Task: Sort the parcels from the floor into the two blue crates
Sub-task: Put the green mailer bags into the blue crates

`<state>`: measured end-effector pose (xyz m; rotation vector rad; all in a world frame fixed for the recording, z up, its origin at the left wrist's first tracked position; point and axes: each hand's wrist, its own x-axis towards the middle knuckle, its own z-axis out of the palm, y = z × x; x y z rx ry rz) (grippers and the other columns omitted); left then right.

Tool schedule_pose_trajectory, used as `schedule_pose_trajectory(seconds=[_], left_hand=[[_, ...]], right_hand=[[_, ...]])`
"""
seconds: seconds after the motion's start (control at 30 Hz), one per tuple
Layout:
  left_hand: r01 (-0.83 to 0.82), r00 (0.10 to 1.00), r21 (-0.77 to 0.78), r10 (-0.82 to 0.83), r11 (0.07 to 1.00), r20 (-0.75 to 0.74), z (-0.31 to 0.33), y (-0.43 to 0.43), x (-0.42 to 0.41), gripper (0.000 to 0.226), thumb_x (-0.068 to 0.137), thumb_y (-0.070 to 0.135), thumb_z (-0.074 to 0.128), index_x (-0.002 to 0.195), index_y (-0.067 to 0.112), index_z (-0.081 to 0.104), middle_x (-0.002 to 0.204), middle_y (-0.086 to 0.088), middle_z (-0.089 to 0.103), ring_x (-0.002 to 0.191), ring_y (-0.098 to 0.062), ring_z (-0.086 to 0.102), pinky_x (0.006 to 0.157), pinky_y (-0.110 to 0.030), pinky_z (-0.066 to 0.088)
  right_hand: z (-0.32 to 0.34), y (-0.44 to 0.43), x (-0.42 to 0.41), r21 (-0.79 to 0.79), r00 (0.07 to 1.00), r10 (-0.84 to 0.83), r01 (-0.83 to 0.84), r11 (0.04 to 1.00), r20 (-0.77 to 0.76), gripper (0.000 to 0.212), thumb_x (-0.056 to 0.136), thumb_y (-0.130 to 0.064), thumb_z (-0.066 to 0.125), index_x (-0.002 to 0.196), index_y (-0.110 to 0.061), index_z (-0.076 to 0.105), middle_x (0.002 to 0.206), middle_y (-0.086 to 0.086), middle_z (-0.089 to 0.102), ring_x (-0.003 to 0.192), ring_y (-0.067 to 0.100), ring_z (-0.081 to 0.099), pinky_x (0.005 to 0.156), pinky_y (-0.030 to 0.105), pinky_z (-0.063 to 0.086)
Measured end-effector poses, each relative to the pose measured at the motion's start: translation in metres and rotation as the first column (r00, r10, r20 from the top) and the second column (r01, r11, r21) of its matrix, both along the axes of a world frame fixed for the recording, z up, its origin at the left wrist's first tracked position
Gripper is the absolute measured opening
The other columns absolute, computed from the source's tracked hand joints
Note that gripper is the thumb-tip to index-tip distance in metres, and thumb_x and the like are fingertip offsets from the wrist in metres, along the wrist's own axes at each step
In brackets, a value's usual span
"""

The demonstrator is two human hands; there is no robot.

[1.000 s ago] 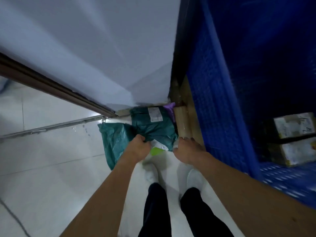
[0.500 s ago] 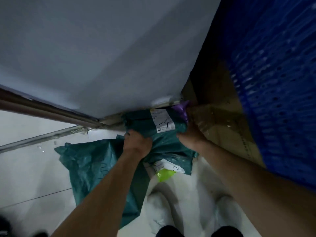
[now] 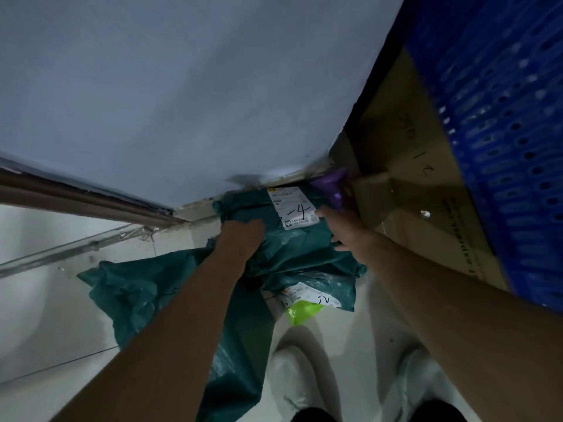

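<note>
A teal parcel [image 3: 292,239] with a white label [image 3: 292,207] marked "4" lies on the floor [image 3: 45,315] in the corner against the wall [image 3: 182,86], on top of other teal bags. The left hand [image 3: 240,239] is closed in a grip on its left side, fingers buried in the plastic. The right hand [image 3: 344,229] clasps its right edge, fingertips partly hidden. A second teal parcel [image 3: 320,287] beneath shows only a label corner, and a lime-green scrap [image 3: 303,310] peeks out. A purple item [image 3: 330,185] is blurred. Beside it stand a cardboard box [image 3: 426,193] and the blue crate [image 3: 502,132], cut off at the frame.
</note>
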<state>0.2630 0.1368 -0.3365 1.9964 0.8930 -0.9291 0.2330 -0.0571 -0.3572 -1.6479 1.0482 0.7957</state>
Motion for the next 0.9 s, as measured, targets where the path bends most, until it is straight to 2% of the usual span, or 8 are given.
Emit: schedule_pose_trajectory(seconds=[0.13, 0.23, 0.3, 0.5, 0.57, 0.67, 0.73, 0.9], left_hand=[[0.014, 1.000, 0.024, -0.015, 1.000, 0.020, 0.022, -0.008, -0.005, 0.024, 0.088, 0.029, 0.059, 0.081, 0.007, 0.053, 0.090, -0.011, 0.057, 0.093, -0.030, 0.057, 0.072, -0.031, 0.041], [0.063, 0.998, 0.016, -0.063, 0.998, -0.004, 0.045, -0.018, -0.005, 0.075, 0.067, 0.041, 0.054, 0.124, -0.008, 0.056, 0.125, -0.027, 0.060, 0.115, -0.042, 0.058, 0.087, -0.043, 0.052], [0.114, 0.993, 0.030, -0.114, 0.993, -0.016, 0.063, -0.022, -0.008, 0.088, 0.060, 0.044, 0.051, 0.133, -0.005, 0.053, 0.131, -0.028, 0.058, 0.115, -0.043, 0.060, 0.093, -0.050, 0.052], [0.088, 0.996, 0.011, -0.088, 0.996, 0.015, 0.135, -0.025, -0.019, 0.046, 0.085, 0.034, 0.059, 0.112, -0.003, 0.064, 0.114, -0.022, 0.067, 0.098, -0.036, 0.065, 0.074, -0.035, 0.047], [0.045, 0.999, -0.032, -0.045, 0.998, -0.013, 0.168, -0.025, -0.028, 0.059, 0.072, 0.041, 0.060, 0.114, 0.000, 0.062, 0.111, -0.018, 0.067, 0.096, -0.034, 0.065, 0.073, -0.033, 0.047], [0.018, 0.999, -0.060, -0.020, 0.998, -0.033, 0.225, -0.026, -0.043, 0.081, 0.068, 0.055, 0.062, 0.128, 0.000, 0.056, 0.117, -0.017, 0.066, 0.103, -0.034, 0.064, 0.093, -0.040, 0.053], [0.013, 0.999, -0.042, -0.014, 0.999, -0.043, 0.267, -0.025, -0.054, 0.099, 0.067, 0.065, 0.060, 0.139, -0.001, 0.046, 0.128, -0.018, 0.061, 0.114, -0.035, 0.060, 0.101, -0.045, 0.049], [-0.058, 0.998, -0.014, 0.058, 0.998, 0.004, 0.375, -0.024, -0.085, 0.093, 0.082, 0.062, 0.051, 0.151, 0.002, 0.031, 0.148, -0.019, 0.045, 0.130, -0.037, 0.048, 0.109, -0.049, 0.041]], right_hand=[[0.017, -0.002, -0.004, 0.009, 1.000, 0.009, -0.009, 1.000, -0.022, 0.071, 0.086, -0.057, 0.056, 0.142, -0.015, 0.048, 0.139, 0.011, 0.051, 0.116, 0.031, 0.056, 0.098, 0.045, 0.051], [0.034, -0.007, -0.009, 0.015, 1.000, -0.003, 0.003, 1.000, -0.002, 0.064, 0.086, -0.054, 0.059, 0.140, -0.022, 0.049, 0.134, 0.009, 0.056, 0.111, 0.028, 0.058, 0.088, 0.037, 0.051], [0.052, -0.012, -0.013, 0.017, 0.999, -0.031, 0.031, 0.999, 0.014, 0.058, 0.086, -0.051, 0.060, 0.138, -0.026, 0.051, 0.132, 0.007, 0.059, 0.110, 0.027, 0.059, 0.086, 0.034, 0.048], [0.133, -0.023, -0.017, -0.025, 1.000, 0.010, -0.010, 1.000, 0.000, 0.083, 0.053, -0.069, 0.052, 0.122, -0.024, 0.061, 0.116, 0.007, 0.066, 0.100, 0.027, 0.063, 0.092, 0.040, 0.051], [0.171, -0.024, -0.022, -0.063, 1.000, 0.011, -0.010, 0.998, 0.010, 0.077, 0.059, -0.069, 0.052, 0.119, -0.021, 0.059, 0.111, 0.008, 0.067, 0.097, 0.028, 0.064, 0.090, 0.041, 0.053], [0.235, -0.024, -0.037, -0.108, 0.999, 0.040, -0.037, 0.993, 0.030, 0.048, 0.083, -0.062, 0.051, 0.110, -0.023, 0.048, 0.106, 0.005, 0.060, 0.097, 0.028, 0.060, 0.091, 0.040, 0.051], [0.276, -0.025, -0.051, -0.102, 0.998, 0.045, -0.041, 0.994, 0.034, 0.043, 0.085, -0.061, 0.049, 0.110, -0.026, 0.048, 0.104, 0.004, 0.061, 0.097, 0.027, 0.061, 0.094, 0.041, 0.051], [0.386, -0.023, -0.084, -0.043, 0.993, 0.039, -0.034, 0.998, 0.110, 0.040, 0.089, -0.051, 0.055, 0.115, -0.021, 0.057, 0.098, 0.002, 0.065, 0.089, 0.022, 0.064, 0.091, 0.041, 0.054]])
